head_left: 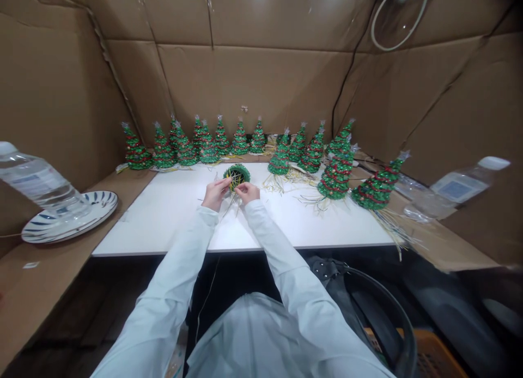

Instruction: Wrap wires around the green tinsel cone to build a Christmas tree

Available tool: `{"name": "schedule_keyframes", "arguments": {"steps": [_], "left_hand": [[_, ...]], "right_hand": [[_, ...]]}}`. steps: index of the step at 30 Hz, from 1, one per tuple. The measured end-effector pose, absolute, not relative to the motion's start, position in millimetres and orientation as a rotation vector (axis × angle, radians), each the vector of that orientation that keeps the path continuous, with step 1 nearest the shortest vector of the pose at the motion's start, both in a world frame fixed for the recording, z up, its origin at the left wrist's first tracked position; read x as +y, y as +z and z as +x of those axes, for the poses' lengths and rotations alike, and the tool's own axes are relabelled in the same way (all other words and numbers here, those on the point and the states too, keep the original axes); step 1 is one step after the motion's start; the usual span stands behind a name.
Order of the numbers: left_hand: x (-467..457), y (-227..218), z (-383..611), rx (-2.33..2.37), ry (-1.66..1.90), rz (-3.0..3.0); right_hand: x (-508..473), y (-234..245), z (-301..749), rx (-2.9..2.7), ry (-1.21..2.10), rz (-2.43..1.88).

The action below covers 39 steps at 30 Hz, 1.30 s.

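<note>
A small green Christmas tree ornament (245, 170) lies on the white board (171, 225), its dark hollow base toward me. Thin yellow and silvery wires (234, 177) stick out of that base. My left hand (216, 194) is closed at the left side of the opening, pinching some of these wires. From the right, my right hand (248, 193) pinches wire ends close to the left fingertips. The exact strands between the fingers are too fine to make out, and the tree's tip is hidden behind its base.
Several finished-looking trees with red garlands and star tops stand along the back, including one tree (337, 174) at the right. Loose wires (392, 231) trail at the right edge. A water bottle (44, 182) stands on a plate (102, 206) at left; another bottle (461, 187) is at right.
</note>
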<state>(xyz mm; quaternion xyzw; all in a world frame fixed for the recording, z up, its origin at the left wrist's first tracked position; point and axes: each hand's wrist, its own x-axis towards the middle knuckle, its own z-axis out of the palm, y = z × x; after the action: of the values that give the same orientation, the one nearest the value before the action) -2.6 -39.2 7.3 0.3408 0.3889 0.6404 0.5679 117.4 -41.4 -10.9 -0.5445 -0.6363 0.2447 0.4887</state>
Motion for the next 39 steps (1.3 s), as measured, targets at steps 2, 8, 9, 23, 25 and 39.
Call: {"name": "schedule_keyframes", "arguments": {"steps": [2,8,9,23,25,39], "left_hand": [[-38.8,7.1,-2.8,0.915,1.521,0.783],[-38.0,6.8,-3.3,0.910,1.539,0.782],[-38.1,6.9,-3.2,0.911,1.540,0.784],[-34.3,2.0,-6.2,0.919,1.566,0.810],[-34.5,2.2,-6.2,0.915,1.567,0.798],[-41.0,9.2,-2.6,0.944,1.532,0.814]], "right_hand": [[-42.6,-10.6,117.6,-1.613,0.545,-1.351],[-45.0,-10.5,119.5,-1.784,0.349,-1.367],[-45.6,-10.4,119.6,-1.809,0.324,-1.369],[-42.1,-14.3,120.0,-1.601,0.521,-1.322],[-37.1,-16.8,119.9,-1.414,0.722,-1.321],[-31.8,-20.3,116.6,-1.269,0.898,-1.256]]}}
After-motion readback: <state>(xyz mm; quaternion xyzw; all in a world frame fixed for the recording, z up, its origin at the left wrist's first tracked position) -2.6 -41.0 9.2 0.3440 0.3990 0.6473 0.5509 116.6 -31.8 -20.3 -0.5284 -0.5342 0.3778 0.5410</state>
